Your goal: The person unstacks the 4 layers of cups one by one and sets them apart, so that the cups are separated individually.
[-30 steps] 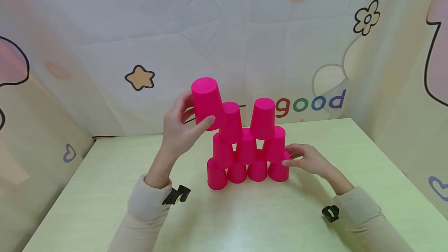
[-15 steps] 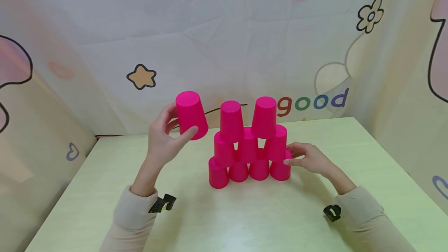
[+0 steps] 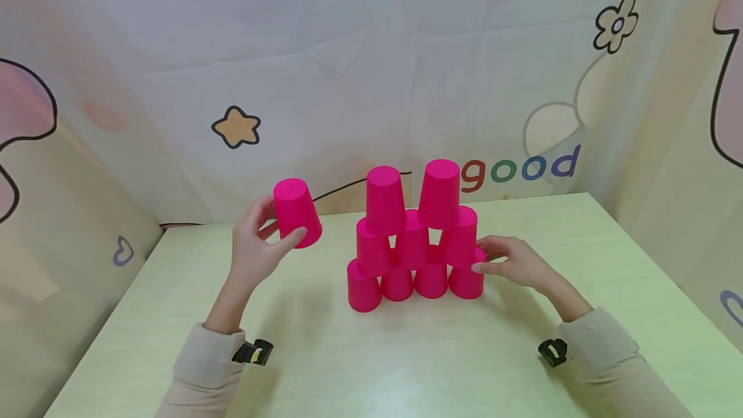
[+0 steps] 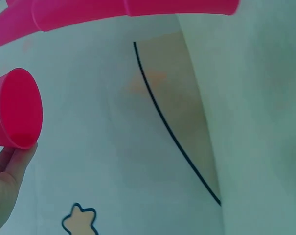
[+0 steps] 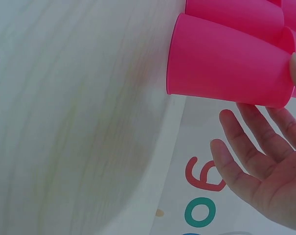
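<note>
My left hand (image 3: 255, 244) holds a pink cup (image 3: 297, 213) in the air, left of a stack of the same cups, thumb on its near side and fingers behind. The left wrist view looks into the mouth of this held cup (image 4: 21, 107). The stack has three tiers of upside-down cups; two cups (image 3: 386, 201) stand apart on top. My right hand (image 3: 519, 264) is at the lower right cup (image 3: 466, 282), thumb against its near side. In the right wrist view the fingers (image 5: 255, 161) are spread and nearly straight, with some fingertips right at the cup's side.
The stack stands on a pale wood-look table (image 3: 371, 366). Behind it hangs a printed cloth (image 3: 290, 50) with a star, a flower and the word "good". Bands with black mounts (image 3: 551, 352) sit at both sleeve cuffs.
My left hand has moved left and down, carrying the cup away from the top of the stack. The right hand stays at the lower right cup. The stack stands as before.
</note>
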A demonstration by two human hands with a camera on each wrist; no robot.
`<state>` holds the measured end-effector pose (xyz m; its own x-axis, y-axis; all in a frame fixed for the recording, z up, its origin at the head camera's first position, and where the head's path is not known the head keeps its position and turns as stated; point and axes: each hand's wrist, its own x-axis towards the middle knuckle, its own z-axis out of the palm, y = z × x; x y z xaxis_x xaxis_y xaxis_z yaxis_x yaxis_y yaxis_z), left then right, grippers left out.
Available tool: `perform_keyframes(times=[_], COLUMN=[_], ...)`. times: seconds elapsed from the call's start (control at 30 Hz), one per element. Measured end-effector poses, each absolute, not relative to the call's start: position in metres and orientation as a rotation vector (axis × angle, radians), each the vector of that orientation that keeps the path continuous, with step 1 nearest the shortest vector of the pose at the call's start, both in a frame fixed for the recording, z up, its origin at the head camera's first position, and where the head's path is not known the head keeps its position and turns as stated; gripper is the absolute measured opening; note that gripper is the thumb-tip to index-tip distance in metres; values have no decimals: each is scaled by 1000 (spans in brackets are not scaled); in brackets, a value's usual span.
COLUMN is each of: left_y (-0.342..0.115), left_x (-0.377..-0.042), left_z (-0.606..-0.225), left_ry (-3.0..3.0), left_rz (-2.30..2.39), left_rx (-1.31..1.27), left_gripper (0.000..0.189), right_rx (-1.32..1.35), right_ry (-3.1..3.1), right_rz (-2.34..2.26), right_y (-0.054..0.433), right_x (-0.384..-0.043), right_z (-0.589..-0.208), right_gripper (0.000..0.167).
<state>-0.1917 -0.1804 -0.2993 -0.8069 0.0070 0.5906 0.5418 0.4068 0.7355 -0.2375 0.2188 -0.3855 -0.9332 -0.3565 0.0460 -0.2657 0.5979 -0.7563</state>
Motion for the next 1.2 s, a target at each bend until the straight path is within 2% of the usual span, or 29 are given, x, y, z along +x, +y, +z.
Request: perform_keyframes(times=[0.17, 0.43, 1.2], left_y=[-188, -212, -229], left_x=[-197, -228, -258], left_z=[-313, -359, -396], left_ry=[-2190, -2219, -2320], left_rz=[-1438, -1480, -1634], left_rx=[-388, -283, 88], left_gripper=[54, 55, 60], right_rx=[-515, -509, -542], right_ry=[2707, 2719, 2725], right_rz=[-1253, -1246, -1241], right_y=[218, 220, 220], right_x=[-237, -238, -239], right_z=[-385, -386, -388], right_gripper=[50, 50, 50])
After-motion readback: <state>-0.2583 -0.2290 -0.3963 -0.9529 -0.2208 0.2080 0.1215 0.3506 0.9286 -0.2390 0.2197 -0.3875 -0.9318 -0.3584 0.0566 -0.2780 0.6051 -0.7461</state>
